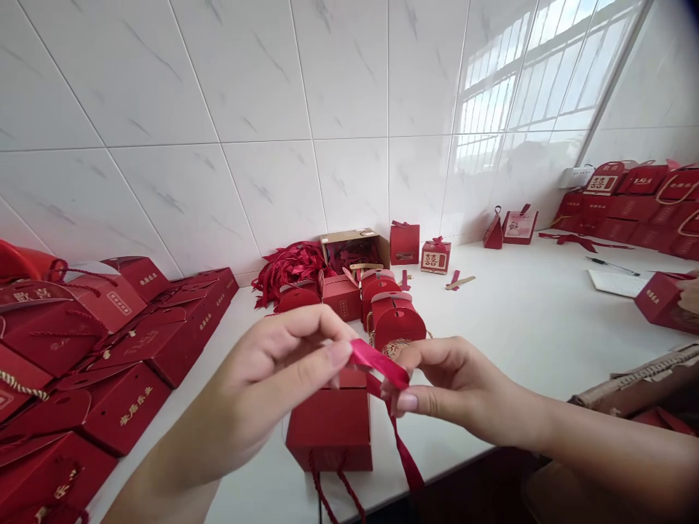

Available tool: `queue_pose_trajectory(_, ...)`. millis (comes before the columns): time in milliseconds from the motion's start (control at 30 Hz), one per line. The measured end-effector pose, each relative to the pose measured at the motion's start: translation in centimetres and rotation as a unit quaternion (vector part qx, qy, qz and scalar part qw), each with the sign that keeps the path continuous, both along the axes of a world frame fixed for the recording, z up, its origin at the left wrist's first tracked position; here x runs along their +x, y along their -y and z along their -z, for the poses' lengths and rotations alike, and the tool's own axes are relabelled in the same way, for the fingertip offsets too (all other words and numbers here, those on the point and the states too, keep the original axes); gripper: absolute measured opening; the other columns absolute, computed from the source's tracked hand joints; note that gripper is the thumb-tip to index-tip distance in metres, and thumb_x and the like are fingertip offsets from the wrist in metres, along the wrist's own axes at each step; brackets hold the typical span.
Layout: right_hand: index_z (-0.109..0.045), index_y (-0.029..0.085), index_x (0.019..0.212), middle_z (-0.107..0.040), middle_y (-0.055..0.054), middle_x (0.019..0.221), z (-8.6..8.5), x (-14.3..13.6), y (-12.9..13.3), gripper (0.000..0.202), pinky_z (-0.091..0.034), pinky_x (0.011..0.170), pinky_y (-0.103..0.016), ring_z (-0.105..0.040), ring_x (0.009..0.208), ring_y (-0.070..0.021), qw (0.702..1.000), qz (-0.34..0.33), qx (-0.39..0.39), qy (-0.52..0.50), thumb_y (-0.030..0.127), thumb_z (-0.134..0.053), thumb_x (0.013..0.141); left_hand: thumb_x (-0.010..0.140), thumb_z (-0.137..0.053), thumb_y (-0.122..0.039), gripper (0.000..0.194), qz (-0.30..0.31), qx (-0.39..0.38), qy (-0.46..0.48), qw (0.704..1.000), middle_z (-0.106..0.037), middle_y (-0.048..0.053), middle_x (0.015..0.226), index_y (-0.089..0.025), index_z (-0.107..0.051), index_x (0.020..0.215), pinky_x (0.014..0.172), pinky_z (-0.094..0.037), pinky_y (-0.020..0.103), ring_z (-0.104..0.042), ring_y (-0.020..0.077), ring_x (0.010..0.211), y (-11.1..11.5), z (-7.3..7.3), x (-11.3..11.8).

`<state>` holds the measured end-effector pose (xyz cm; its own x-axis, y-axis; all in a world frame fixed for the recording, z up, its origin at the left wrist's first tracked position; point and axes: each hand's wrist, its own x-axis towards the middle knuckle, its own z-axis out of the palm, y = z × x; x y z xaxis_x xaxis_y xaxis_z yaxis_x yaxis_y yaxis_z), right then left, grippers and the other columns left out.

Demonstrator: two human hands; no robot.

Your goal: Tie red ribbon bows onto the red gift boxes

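Hands, the person's own: 2. Left hand (278, 375): grasping one end of the ribbon (378, 362) between thumb and fingers. Right hand (453, 389): pinching the same ribbon a little further along, thumb below, fingers curled over.

Ribbon, in work: 1, dark red, glossy. A short span crosses between the two hands, in front of the far edge of the near box; 1 long tail hangs below the right hand, to the right of that box. Contact between ribbon and box: cannot tell.

Near box (328, 433): 1, red, on the tabletop (470, 313) under the hands. Cords (314, 473) at its near face: 2, hanging down.

Beyond the hands: 1 heap of ribbons (287, 273), strands too tangled to count, beside 1 open carton (385, 252).

By the wall, just right of the carton: 1 upright bag (405, 244) and 1 small box (435, 258), each topped with ribbon. Further right: 2 small packages (518, 227), side by side.

Left: 1 large stack of red boxes (164, 331), overlapping; count uncertain. Far right: 1 further stack (633, 207), cut by the frame.

Right side: 1 pen (611, 266), 1 pad (617, 282); 1 co-worker's hand (691, 302), partly cut off, at 1 red box.
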<state>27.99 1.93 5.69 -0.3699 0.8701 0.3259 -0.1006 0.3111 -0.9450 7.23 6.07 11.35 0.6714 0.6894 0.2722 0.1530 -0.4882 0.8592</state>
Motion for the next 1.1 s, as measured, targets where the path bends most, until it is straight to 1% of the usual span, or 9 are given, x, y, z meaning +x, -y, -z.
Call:
queue_pose_trajectory(100,-0.064,0.016,0.077,-0.064,-0.001,0.074,-0.1,0.2,0.0,0.008,-0.047,0.072,-0.027,-0.058,0.071,-0.0120,0.999,-0.020,-0.024,-0.026,0.021,-0.070,0.073,0.086,-0.050,-0.035,0.019,-0.101,0.067,-0.069,0.990,-0.057,0.000,0.071,-0.021,-0.059,0.078,0.055,-0.042,0.022,-0.050,0.0114,0.062,-0.5,1.3,-1.2)
queue_pose_trajectory(233,-0.062,0.014,0.071,-0.066,-0.003,0.072,-0.3,0.5,0.0,0.015,-0.049,0.070,-0.027,-0.060,0.070,-0.0123,0.996,-0.057,-0.049,-0.047,0.026,-0.064,0.080,0.083,-0.052,-0.039,0.018,-0.275,0.159,-0.068,0.946,-0.060,0.003,0.104,-0.023,-0.058,0.085,0.078,-0.045,0.027,-0.055,0.0193,0.097,0.1,5.5,-2.5)
queue_pose_trajectory(333,-0.063,0.014,0.073,-0.067,-0.005,0.073,-0.8,0.5,0.1,0.022,-0.050,0.073,-0.029,-0.062,0.072,-0.0131,0.996,-0.053,-0.051,-0.044,0.031,-0.056,0.085,0.083,-0.051,-0.043,0.030,-0.348,0.112,-0.052,0.929,-0.057,0.004,0.113,-0.026,-0.051,0.107,0.084,-0.046,0.030,-0.055,0.0201,0.103,1.0,8.8,-2.2)
queue_pose_trajectory(433,-0.065,0.015,0.076,-0.067,-0.003,0.073,-1.7,0.5,0.4,0.020,-0.050,0.076,-0.028,-0.062,0.074,-0.0128,0.998,-0.027,-0.021,-0.043,0.029,-0.055,0.086,0.083,-0.048,-0.048,0.040,-0.366,0.033,-0.062,0.928,-0.060,0.006,0.112,-0.026,-0.044,0.116,0.077,-0.049,0.031,-0.060,0.0210,0.095,1.2,10.4,-1.1)
queue_pose_trajectory(533,-0.065,0.017,0.079,-0.067,-0.002,0.075,-2.8,0.9,0.9,0.015,-0.050,0.074,-0.027,-0.062,0.073,-0.0121,0.999,-0.001,0.017,-0.047,0.027,-0.056,0.086,0.082,-0.047,-0.053,0.041,-0.405,0.027,-0.106,0.908,-0.065,0.005,0.101,-0.026,-0.047,0.113,0.069,-0.050,0.033,-0.064,0.0221,0.080,0.7,10.4,0.0)
queue_pose_trajectory(633,-0.064,0.019,0.078,-0.065,-0.001,0.072,-4.1,1.5,1.9,0.014,-0.051,0.070,-0.027,-0.061,0.069,-0.0118,0.997,0.008,0.037,-0.072,0.026,-0.056,0.087,0.080,-0.048,-0.053,0.038,-0.437,0.059,-0.150,0.885,-0.067,0.004,0.099,-0.028,-0.051,0.108,0.070,-0.049,0.034,-0.064,0.0244,0.084,0.1,10.1,0.3)
queue_pose_trajectory(833,-0.061,0.021,0.069,-0.056,0.002,0.055,-6.0,1.7,3.6,0.017,-0.039,0.045,-0.019,-0.048,0.048,-0.0072,0.988,0.032,-0.034,-0.147,0.030,-0.060,0.083,0.077,-0.053,-0.048,0.040,-0.448,0.084,-0.169,0.874,-0.068,0.004,0.102,-0.027,-0.050,0.111,0.071,-0.049,0.033,-0.064,0.0248,0.088,-0.3,10.6,0.1)
queue_pose_trajectory(967,-0.058,0.017,0.070,-0.056,0.002,0.057,-4.5,0.7,2.8,0.023,-0.029,0.039,-0.018,-0.040,0.041,-0.0043,0.987,-0.006,-0.147,-0.065,0.038,-0.061,0.080,0.076,-0.054,-0.047,0.041,-0.450,0.081,-0.157,0.875,-0.068,0.003,0.101,-0.027,-0.049,0.112,0.069,-0.050,0.032,-0.065,0.0243,0.086,0.3,10.6,0.4)
queue_pose_trajectory(1100,-0.058,0.016,0.071,-0.057,0.001,0.064,-1.8,-0.3,1.1,0.029,-0.037,0.052,-0.020,-0.048,0.055,-0.0076,0.979,0.000,-0.205,0.015,0.043,-0.063,0.077,0.076,-0.055,-0.047,0.040,-0.426,0.063,-0.128,0.894,-0.068,0.004,0.098,-0.026,-0.053,0.109,0.068,-0.049,0.032,-0.065,0.0244,0.084,1.3,10.2,1.1)
